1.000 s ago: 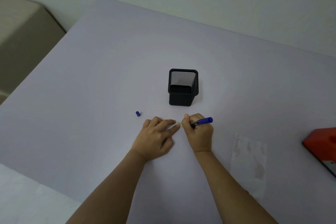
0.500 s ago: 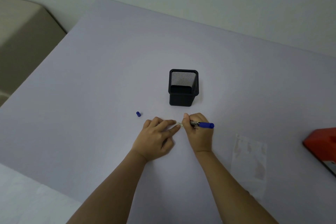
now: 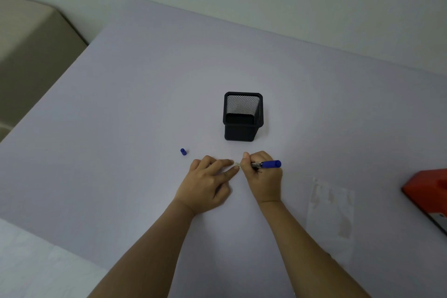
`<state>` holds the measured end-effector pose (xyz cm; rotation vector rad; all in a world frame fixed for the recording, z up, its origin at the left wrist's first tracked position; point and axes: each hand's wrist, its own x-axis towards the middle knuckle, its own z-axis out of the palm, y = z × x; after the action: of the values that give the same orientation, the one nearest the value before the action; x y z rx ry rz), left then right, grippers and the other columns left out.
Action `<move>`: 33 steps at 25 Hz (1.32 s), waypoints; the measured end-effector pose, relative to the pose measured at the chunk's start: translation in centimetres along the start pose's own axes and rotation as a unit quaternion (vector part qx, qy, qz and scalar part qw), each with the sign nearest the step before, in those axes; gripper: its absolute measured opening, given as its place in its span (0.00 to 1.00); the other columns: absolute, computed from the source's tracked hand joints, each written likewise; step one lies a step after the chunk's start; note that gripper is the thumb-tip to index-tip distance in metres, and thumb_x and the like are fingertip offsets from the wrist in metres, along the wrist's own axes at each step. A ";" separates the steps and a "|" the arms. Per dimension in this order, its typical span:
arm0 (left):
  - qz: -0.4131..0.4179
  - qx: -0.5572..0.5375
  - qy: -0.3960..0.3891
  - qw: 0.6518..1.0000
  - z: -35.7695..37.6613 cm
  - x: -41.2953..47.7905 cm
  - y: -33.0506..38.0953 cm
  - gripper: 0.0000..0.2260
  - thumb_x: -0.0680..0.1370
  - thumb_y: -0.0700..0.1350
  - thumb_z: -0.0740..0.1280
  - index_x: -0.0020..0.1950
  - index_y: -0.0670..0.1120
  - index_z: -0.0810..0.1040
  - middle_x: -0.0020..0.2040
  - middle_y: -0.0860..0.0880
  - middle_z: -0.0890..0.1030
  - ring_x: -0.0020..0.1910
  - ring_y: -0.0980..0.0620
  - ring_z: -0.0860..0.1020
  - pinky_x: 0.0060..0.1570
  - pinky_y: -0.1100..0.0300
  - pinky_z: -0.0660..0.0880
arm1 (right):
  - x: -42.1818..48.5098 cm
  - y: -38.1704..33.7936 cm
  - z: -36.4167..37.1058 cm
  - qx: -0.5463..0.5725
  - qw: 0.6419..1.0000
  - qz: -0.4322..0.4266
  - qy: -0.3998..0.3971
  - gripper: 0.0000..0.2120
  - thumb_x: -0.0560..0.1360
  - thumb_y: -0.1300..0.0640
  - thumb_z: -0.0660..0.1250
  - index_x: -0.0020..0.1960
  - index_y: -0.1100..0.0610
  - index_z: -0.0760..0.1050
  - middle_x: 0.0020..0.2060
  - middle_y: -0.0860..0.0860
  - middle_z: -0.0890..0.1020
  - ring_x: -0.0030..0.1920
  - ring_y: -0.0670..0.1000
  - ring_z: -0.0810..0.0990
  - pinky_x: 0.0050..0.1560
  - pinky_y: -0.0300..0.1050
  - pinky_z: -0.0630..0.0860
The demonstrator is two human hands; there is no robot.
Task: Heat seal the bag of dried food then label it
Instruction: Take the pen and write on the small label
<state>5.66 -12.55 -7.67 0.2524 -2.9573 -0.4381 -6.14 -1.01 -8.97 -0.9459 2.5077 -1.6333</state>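
Observation:
My right hand grips a blue marker near its tip, the tip down on a small pale label on the table. My left hand lies flat beside it, fingertips pressing the label's left part. The marker's blue cap lies loose on the table to the left. A clear bag of dried food lies flat on the table to the right of my right forearm.
A black mesh pen holder stands just beyond my hands. A red heat sealer sits at the right edge of view. The lilac table ends at a wall behind; a beige seat stands at the left.
The marker's back end has dipped slightly lower and to the right in my right hand. My left hand has stayed on the label.

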 end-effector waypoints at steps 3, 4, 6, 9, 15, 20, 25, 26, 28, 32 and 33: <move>0.000 -0.001 0.001 1.000 0.0 0.0 0.0 0.19 0.73 0.49 0.59 0.62 0.52 0.78 0.58 0.52 0.80 0.50 0.51 0.70 0.44 0.56 0.70 | 0.0 0.1 0.1 0.021 1.000 0.014 -0.004 0.19 0.75 0.54 0.60 0.29 0.63 0.69 0.26 0.53 0.72 0.30 0.50 0.69 0.31 0.30 0.66; -0.001 -0.002 0.000 1.000 0.1 0.0 0.0 0.19 0.73 0.49 0.59 0.62 0.52 0.78 0.58 0.52 0.80 0.50 0.51 0.70 0.44 0.55 0.70 | 0.0 0.1 0.1 0.012 1.000 0.012 0.004 0.19 0.75 0.54 0.61 0.29 0.63 0.69 0.26 0.53 0.72 0.29 0.50 0.69 0.30 0.32 0.66; -0.001 -0.001 -0.002 1.000 0.0 0.0 0.0 0.19 0.73 0.49 0.59 0.62 0.53 0.78 0.59 0.52 0.80 0.50 0.52 0.70 0.44 0.55 0.71 | 0.1 0.2 0.1 -0.014 1.000 -0.001 0.017 0.20 0.74 0.56 0.61 0.27 0.64 0.67 0.24 0.55 0.71 0.27 0.51 0.67 0.27 0.34 0.64; -0.001 0.001 -0.005 1.000 0.0 0.0 0.0 0.19 0.73 0.49 0.59 0.62 0.53 0.78 0.59 0.52 0.80 0.50 0.52 0.70 0.45 0.55 0.71 | 0.1 0.1 0.1 -0.025 0.999 -0.014 0.021 0.19 0.74 0.57 0.61 0.27 0.64 0.66 0.22 0.56 0.70 0.28 0.48 0.64 0.28 0.28 0.63; -0.001 0.003 -0.009 1.000 0.0 0.0 -0.1 0.19 0.73 0.50 0.58 0.62 0.53 0.78 0.58 0.52 0.80 0.50 0.52 0.69 0.45 0.56 0.71 | 0.0 0.2 0.1 -0.032 0.999 -0.023 0.020 0.19 0.74 0.56 0.61 0.27 0.63 0.67 0.22 0.55 0.70 0.27 0.47 0.63 0.30 0.28 0.63; -0.003 -0.002 -0.010 1.000 0.0 0.1 -0.1 0.19 0.73 0.49 0.58 0.62 0.53 0.78 0.59 0.52 0.79 0.50 0.52 0.70 0.45 0.55 0.72 | 0.1 0.2 0.2 -0.030 0.999 -0.005 0.031 0.19 0.74 0.55 0.61 0.27 0.63 0.67 0.23 0.55 0.71 0.27 0.49 0.65 0.29 0.30 0.63; -0.004 0.000 -0.016 1.000 0.0 0.0 -0.1 0.19 0.74 0.50 0.58 0.63 0.53 0.77 0.59 0.52 0.79 0.50 0.52 0.70 0.45 0.55 0.71 | 0.0 0.2 0.1 -0.034 0.999 -0.012 0.029 0.19 0.74 0.55 0.61 0.28 0.63 0.67 0.23 0.54 0.71 0.28 0.47 0.64 0.30 0.24 0.62; -0.004 0.002 -0.019 1.000 0.0 0.0 -0.1 0.19 0.74 0.50 0.57 0.63 0.53 0.77 0.59 0.52 0.79 0.51 0.52 0.71 0.45 0.55 0.71 | -0.1 0.2 0.1 -0.032 0.999 -0.015 0.023 0.19 0.74 0.55 0.61 0.28 0.63 0.68 0.23 0.55 0.71 0.28 0.48 0.65 0.30 0.25 0.63; -0.006 0.004 -0.020 1.000 0.0 0.0 -0.1 0.19 0.74 0.50 0.57 0.63 0.53 0.77 0.59 0.52 0.79 0.51 0.52 0.71 0.46 0.55 0.71 | 0.0 0.3 0.2 -0.025 0.999 -0.012 0.025 0.19 0.74 0.55 0.61 0.28 0.63 0.69 0.23 0.55 0.72 0.27 0.49 0.67 0.30 0.28 0.64; -0.005 0.007 -0.022 1.000 -0.1 0.0 -0.1 0.19 0.74 0.50 0.57 0.63 0.53 0.77 0.60 0.52 0.79 0.51 0.52 0.70 0.46 0.56 0.70 | 0.0 0.3 0.2 -0.053 0.998 -0.020 0.036 0.18 0.74 0.55 0.62 0.28 0.63 0.71 0.21 0.55 0.73 0.22 0.51 0.70 0.24 0.42 0.71; -0.005 0.007 -0.022 1.000 -0.1 0.0 -0.1 0.19 0.74 0.50 0.57 0.63 0.53 0.77 0.59 0.52 0.79 0.51 0.52 0.70 0.46 0.56 0.70 | -0.1 0.4 0.2 -0.058 0.997 -0.027 0.033 0.18 0.74 0.55 0.62 0.28 0.64 0.71 0.22 0.55 0.73 0.22 0.53 0.70 0.23 0.45 0.71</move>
<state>5.69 -12.62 -7.62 0.2637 -3.0032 -0.4305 -6.17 -1.05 -9.41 -0.9940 2.6706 -1.5726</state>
